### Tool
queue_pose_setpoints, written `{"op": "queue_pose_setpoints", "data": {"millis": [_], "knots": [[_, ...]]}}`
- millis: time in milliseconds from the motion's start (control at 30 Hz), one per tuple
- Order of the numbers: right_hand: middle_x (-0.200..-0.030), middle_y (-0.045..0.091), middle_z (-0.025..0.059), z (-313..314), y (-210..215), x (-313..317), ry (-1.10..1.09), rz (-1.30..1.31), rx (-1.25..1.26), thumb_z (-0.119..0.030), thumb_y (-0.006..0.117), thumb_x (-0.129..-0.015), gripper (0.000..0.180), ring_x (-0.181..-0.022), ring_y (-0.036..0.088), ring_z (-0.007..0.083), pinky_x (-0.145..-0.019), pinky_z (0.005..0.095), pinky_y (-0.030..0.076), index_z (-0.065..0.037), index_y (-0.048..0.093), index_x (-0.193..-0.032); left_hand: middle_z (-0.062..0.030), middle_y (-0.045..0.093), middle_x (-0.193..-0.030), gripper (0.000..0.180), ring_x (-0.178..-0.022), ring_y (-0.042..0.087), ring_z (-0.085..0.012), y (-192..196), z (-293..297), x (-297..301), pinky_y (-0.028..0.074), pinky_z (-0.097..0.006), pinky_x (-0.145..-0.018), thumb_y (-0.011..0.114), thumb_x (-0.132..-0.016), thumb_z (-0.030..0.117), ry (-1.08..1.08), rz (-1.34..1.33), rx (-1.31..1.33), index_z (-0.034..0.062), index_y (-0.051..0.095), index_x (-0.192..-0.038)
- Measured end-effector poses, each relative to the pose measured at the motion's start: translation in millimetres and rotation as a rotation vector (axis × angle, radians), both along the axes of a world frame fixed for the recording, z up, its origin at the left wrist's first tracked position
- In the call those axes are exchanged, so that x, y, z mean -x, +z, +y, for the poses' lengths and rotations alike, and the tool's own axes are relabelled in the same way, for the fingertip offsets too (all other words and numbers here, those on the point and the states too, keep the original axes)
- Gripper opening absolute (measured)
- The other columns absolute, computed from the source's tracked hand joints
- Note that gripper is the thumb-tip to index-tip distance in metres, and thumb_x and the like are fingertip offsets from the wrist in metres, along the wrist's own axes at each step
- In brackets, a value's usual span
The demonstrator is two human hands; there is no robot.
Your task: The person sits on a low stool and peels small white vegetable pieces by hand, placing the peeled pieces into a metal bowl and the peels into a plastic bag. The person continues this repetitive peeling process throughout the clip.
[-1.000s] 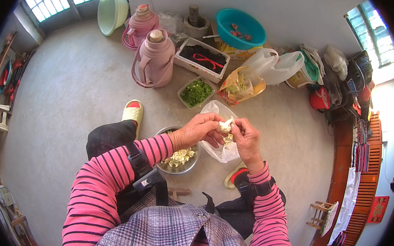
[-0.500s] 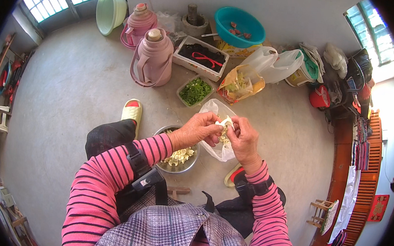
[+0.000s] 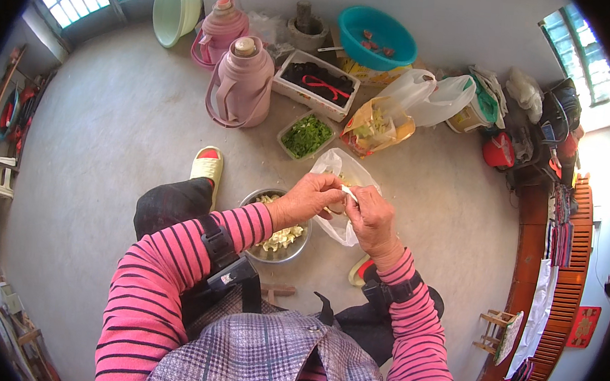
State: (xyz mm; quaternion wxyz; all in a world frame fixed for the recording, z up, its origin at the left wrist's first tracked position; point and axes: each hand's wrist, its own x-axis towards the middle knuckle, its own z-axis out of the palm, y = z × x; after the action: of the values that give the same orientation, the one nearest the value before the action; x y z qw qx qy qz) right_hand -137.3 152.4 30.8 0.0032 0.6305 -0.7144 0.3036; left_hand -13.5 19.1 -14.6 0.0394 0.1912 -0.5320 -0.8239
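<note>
Hands (image 3: pixel 373 217) pinch a white piece (image 3: pixel 348 193), partly hiding the plastic bag (image 3: pixel 333 165) and metal bowl (image 3: pixel 276 259); greens (image 3: pixel 306 136) lie beyond.

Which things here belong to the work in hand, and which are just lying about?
Apparently in use: pale piece, held by left hand and right hand; metal bowl; plastic bag.

Apparently lying about: pink flasks; turquoise basin; stone mortar; wooden stool.

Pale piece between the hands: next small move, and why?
Probably tear the pale piece with the right hand while the left hand steadies it. Fingertips of both hands pinch it, and similar pale bits lie in the bowl, partly behind the left forearm, so it looks close at hand for the torn bits.
</note>
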Motion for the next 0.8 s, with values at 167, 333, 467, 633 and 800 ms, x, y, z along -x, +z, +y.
{"op": "queue_pose_setpoints", "data": {"millis": [167, 333, 467, 633, 800], "knots": [[-0.086, 0.061, 0.0116, -0.4, -3.9, 1.6, 0.051, -0.007, -0.012, -0.004, 0.067, -0.082, 0.018, -0.073, 0.064, 0.0286, -0.062, 0.0365, 0.052, -0.003, 0.062, -0.099, -0.0014, 0.065, -0.087, 0.024, -0.081, 0.061, -0.0094, -2.3, -4.9, 0.5, 0.055, -0.026, -0.065, 0.060, -0.091, 0.024, 0.004, -0.017, 0.073, 0.0023, 0.066, -0.099], [-0.084, 0.060, 0.0122, 0.2, -2.6, 1.6, 0.085, 0.019, -0.025, -0.005, 0.066, -0.082, 0.016, -0.073, 0.062, 0.0291, -0.062, 0.0371, 0.051, -0.003, 0.060, -0.097, -0.0038, 0.065, -0.082, 0.022, -0.074, 0.061, -0.0100, -3.2, -6.1, 1.0, 0.054, -0.026, -0.063, 0.061, -0.089, 0.022, -0.004, -0.012, 0.087, 0.0002, 0.067, -0.091], [-0.081, 0.057, 0.0118, 1.3, -0.6, 2.2, 0.106, 0.054, -0.057, -0.007, 0.064, -0.083, 0.012, -0.072, 0.060, 0.0292, -0.061, 0.0380, 0.050, -0.003, 0.058, -0.094, -0.0050, 0.064, -0.080, 0.023, -0.071, 0.060, -0.0103, -1.8, -5.6, 1.1, 0.054, -0.025, -0.061, 0.062, -0.089, 0.021, -0.020, -0.018, 0.066, -0.0012, 0.066, -0.088], [-0.079, 0.056, 0.0112, 2.5, -0.9, 2.0, 0.113, 0.100, -0.143, -0.011, 0.060, -0.086, 0.009, -0.072, 0.061, 0.0291, -0.059, 0.0381, 0.049, -0.005, 0.055, -0.088, -0.0029, 0.061, -0.075, 0.021, -0.068, 0.057, -0.0086, -1.3, -6.2, 0.4, 0.049, -0.025, -0.057, 0.062, -0.088, 0.019, -0.051, -0.001, 0.148, -0.0003, 0.065, -0.082], [-0.078, 0.056, 0.0113, 5.9, -0.4, 0.2, 0.090, 0.122, -0.225, -0.014, 0.058, -0.086, 0.011, -0.069, 0.060, 0.0305, -0.057, 0.0395, 0.048, -0.005, 0.052, -0.084, -0.0012, 0.059, -0.073, 0.018, -0.065, 0.055, -0.0078, -2.3, -3.7, 2.7, 0.046, -0.024, -0.055, 0.061, -0.088, 0.016, -0.076, 0.030, 0.209, 0.0007, 0.064, -0.080]]}}
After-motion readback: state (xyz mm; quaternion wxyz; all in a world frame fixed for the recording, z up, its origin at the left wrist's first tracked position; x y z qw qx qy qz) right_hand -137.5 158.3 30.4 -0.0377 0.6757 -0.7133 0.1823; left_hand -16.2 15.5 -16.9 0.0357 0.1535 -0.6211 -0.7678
